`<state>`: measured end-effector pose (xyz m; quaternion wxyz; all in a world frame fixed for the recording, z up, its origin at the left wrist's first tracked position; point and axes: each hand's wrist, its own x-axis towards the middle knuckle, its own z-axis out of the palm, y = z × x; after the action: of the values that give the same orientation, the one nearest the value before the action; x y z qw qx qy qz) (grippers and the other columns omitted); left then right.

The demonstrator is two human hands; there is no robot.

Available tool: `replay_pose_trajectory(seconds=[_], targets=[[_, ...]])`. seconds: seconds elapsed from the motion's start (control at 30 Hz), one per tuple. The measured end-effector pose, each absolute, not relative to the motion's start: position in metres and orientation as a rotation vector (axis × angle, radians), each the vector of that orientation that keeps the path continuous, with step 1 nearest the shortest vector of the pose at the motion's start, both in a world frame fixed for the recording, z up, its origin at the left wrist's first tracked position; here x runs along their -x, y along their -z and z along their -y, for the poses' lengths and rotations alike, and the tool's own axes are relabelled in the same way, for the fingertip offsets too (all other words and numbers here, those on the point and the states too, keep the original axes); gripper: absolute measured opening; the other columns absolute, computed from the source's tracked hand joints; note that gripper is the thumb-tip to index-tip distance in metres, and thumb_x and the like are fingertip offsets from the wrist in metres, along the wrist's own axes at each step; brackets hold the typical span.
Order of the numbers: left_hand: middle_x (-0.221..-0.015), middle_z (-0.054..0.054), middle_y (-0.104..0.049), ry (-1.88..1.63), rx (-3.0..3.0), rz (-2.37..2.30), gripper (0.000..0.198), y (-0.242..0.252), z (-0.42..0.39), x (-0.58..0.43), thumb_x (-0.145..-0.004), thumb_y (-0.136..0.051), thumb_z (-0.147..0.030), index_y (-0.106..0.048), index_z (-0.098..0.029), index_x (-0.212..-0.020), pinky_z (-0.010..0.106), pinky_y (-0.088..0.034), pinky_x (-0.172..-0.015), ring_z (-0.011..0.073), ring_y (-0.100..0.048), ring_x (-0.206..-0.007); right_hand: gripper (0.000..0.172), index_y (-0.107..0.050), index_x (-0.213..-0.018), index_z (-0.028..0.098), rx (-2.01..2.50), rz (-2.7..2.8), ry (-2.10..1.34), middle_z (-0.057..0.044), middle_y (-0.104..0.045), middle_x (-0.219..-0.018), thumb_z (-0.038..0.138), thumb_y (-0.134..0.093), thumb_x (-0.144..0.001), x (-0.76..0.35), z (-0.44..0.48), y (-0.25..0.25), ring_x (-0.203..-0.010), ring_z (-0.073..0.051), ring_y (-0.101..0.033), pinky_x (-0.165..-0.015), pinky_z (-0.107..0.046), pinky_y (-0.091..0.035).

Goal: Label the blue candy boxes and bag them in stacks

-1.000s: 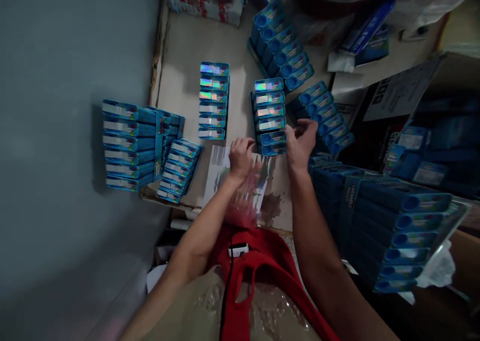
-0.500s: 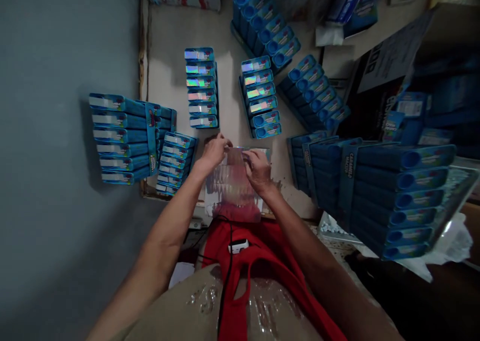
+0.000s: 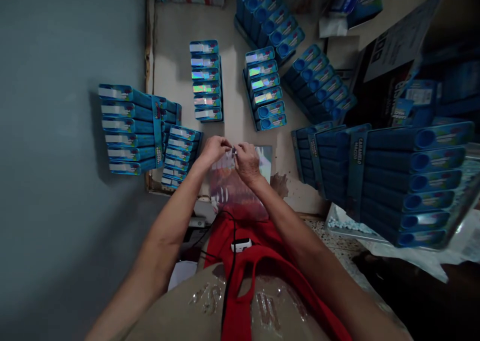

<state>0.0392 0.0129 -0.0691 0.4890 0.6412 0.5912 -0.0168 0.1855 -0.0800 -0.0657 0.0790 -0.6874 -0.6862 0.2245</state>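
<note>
Left hand (image 3: 213, 149) and right hand (image 3: 246, 160) close together, both pinching the shiny sheet (image 3: 240, 188) by its top edge, which is probably thin, floppy and slippery.

Left hand (image 3: 214, 148) and right hand (image 3: 246, 160) pinch a glossy sheet (image 3: 234, 193).

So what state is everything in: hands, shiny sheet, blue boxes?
shiny sheet: laid out, held at its top edge.
left hand: pinching that edge.
right hand: pinching it too.
left box row: all bear shiny strips.
middle box row: four with strips, two without.
</note>
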Motion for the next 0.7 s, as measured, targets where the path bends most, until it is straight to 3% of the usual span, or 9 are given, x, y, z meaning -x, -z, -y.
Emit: replay_pose_trajectory(seconds=[0.1,0.27,0.47,0.7], targets=[[-0.093,0.008,-0.083,0.050,-1.481,-1.488,0.021,0.069,-0.012,-0.039,-0.080,-0.073,-0.017,-0.085,-0.015,-0.098,0.027,-0.052,-0.078,0.0204,-0.072,-0.085,0.039,-0.066,-0.139,0.017,2.043,2.072,-0.679,-0.017,-0.066,-0.137,0.021,-0.047,-0.105,-0.178,0.090,0.070,-0.119,-0.031,-0.055,-0.102,-0.044,-0.045],[-0.077,0.007,-0.079,0.090,-1.439,-1.533,0.020,0.071,-0.012,-0.034,-0.077,-0.076,-0.021,-0.085,-0.013,-0.093,0.026,-0.049,-0.069,0.0200,-0.069,-0.076,0.053,-0.053,-0.155,0.012,1.920,2.143,-0.711,-0.018,-0.046,-0.165,0.013,-0.041,-0.104,-0.176,0.124,0.074,-0.146,-0.035,-0.044,-0.116,-0.052,-0.041],[-0.077,0.005,-0.078,0.108,-1.412,-1.491,0.018,0.073,-0.011,-0.033,-0.074,-0.076,-0.021,-0.084,-0.014,-0.088,0.024,-0.046,-0.066,0.0164,-0.065,-0.071,0.051,-0.055,-0.154,0.017,1.887,2.112,-0.675,-0.015,-0.048,-0.165,0.018,-0.043,-0.105,-0.187,0.134,0.065,-0.147,-0.031,-0.047,-0.121,-0.051,-0.040],[-0.077,0.005,-0.077,0.145,-1.446,-1.480,0.021,0.076,-0.012,-0.034,-0.076,-0.073,-0.023,-0.084,-0.014,-0.091,0.025,-0.046,-0.066,0.0168,-0.064,-0.072,0.051,-0.054,-0.153,0.009,1.963,2.046,-0.775,-0.022,-0.052,-0.159,0.018,-0.045,-0.103,-0.179,0.113,0.075,-0.144,-0.035,-0.048,-0.123,-0.055,-0.037]])
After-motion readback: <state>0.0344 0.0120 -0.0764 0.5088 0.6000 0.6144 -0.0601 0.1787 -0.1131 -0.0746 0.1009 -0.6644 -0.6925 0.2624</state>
